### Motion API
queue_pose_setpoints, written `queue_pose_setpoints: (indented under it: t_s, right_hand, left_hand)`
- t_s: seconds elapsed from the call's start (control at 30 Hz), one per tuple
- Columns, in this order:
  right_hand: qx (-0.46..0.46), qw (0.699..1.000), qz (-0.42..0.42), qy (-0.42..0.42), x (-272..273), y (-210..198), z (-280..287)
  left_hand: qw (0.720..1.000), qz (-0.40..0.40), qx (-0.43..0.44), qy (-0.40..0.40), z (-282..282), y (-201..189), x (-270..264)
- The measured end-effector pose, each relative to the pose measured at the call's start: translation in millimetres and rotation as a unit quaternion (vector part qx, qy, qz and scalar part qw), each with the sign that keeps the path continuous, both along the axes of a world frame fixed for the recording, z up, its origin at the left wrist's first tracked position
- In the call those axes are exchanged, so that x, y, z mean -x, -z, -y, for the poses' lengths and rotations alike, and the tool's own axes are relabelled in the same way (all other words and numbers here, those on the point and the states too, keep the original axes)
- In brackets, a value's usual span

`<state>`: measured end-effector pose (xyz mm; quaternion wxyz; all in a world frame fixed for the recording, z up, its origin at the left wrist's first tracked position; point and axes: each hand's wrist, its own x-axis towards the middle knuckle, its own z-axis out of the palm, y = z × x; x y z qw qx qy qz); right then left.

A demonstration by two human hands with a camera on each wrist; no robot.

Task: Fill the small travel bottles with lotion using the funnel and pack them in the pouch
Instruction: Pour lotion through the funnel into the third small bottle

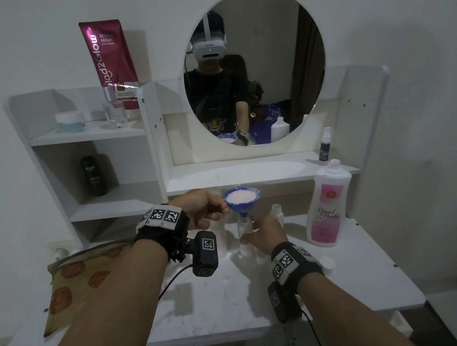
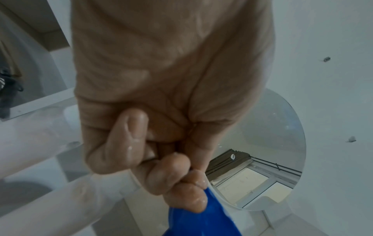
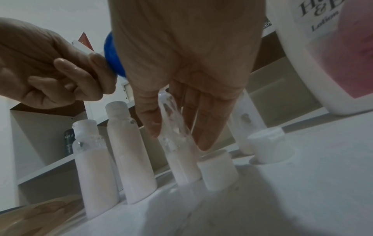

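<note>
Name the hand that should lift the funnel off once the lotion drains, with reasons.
Left. The left hand pinches the blue funnel at its rim; the right hand holds the travel bottle beneath, likely keeping it upright.

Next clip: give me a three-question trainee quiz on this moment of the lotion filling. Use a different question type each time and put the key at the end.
1. True or false: the right hand holds the small clear plastic travel bottle under the blue plastic funnel.
2. Multiple choice: the pale lotion in the funnel A) fills it almost to the rim, B) only coats the spout, C) is absent.
3. Short answer: which hand holds the funnel?

Key: 1 true; 2 A; 3 the left hand.
</note>
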<state>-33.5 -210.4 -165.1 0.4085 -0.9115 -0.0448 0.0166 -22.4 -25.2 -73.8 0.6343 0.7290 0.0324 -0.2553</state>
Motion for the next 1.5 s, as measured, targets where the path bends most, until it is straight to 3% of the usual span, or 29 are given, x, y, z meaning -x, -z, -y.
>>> queue_pose_setpoints:
  t_s: [1.5]
  right_hand:
    - [-0.011,0.999,-0.034,0.001,-4.7,2.1,1.7]
  left_hand:
    - [1.0,-0.002,0.017,-0.006,-1.6,1.6,3.2]
